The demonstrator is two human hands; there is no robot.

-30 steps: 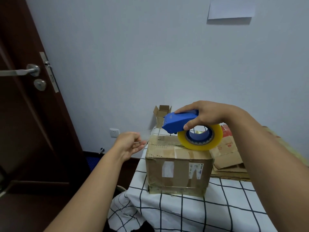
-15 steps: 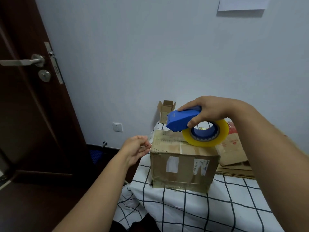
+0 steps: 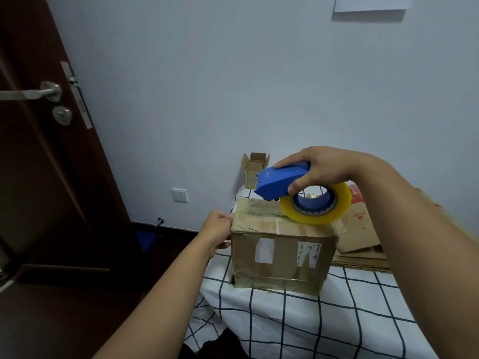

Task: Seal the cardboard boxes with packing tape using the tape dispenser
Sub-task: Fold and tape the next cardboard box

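Head view. The right hand is wrapped around the blue dispenser, thumb on the near side and fingers over the top; the yellow tape roll hangs below the palm and rests on, or just above, the top of the box; contact cannot be confirmed. The dispenser's nose points left, toward the box's left edge. The box stands on a checked cloth, its top already crossed by older, wrinkled tape.

The left hand is at the box's upper left corner, fingers curled against the edge. It appears to pinch or press something thin there, probably the free end of the tape, though no clear strip can be made out between hand and dispenser.

The governing relation: the seam to be taped runs left to right across the box top, the same line as the dispenser's long axis. The left hand anchors the left end; the dispenser sits to its right, over the middle of the top. A pull toward the right, away from the anchor hand, would likely lay tape along that line. The left hand is the nearer one to the starting edge; the right carries the tool.

Background: a small open box by the wall, flattened cardboard to the right, a door to the left.
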